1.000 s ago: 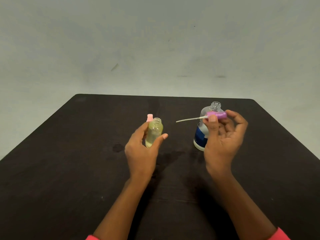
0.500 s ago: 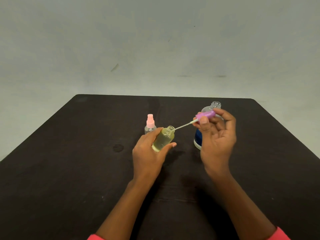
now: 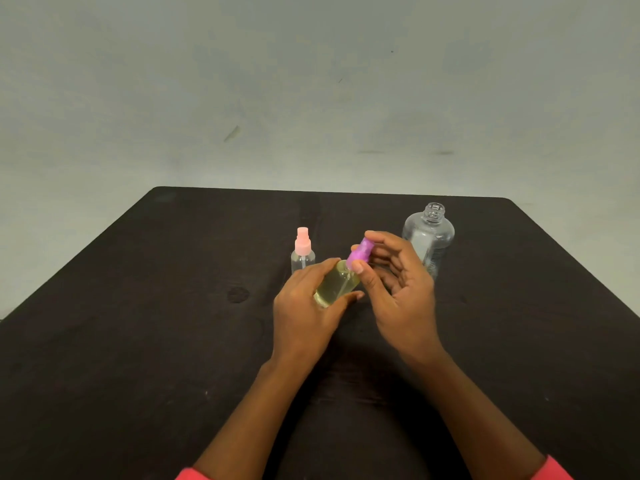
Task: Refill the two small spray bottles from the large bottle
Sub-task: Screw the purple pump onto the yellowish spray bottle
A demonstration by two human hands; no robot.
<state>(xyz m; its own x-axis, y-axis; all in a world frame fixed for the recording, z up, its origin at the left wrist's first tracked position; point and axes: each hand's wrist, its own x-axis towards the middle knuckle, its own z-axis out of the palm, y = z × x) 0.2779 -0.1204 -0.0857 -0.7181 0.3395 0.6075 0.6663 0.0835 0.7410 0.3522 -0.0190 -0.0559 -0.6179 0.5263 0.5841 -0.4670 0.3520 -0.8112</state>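
tilting the yellow-filled small bottle [image 3: 334, 288] over the desk [image 3: 138, 341], left grip [image 3: 304, 317] clamped round it, so my right grip [image 3: 398, 292], pinching the purple sprayer [image 3: 360, 252], can seat it; large bottle [image 3: 429, 237] stands uncapped behind.

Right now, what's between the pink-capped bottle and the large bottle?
Head view: the left hand gripping the yellow-filled bottle, and the right hand pinching its purple spray cap.

A dark wooden table [image 3: 138, 341] with rounded far corners fills the near half, a round dark knot [image 3: 238, 294] left of its centre. Beyond it a pale grey-green wall [image 3: 311, 81], evenly lit, bears a slanted scuff [image 3: 231, 133] and dark smudges [image 3: 443, 153] farther right.
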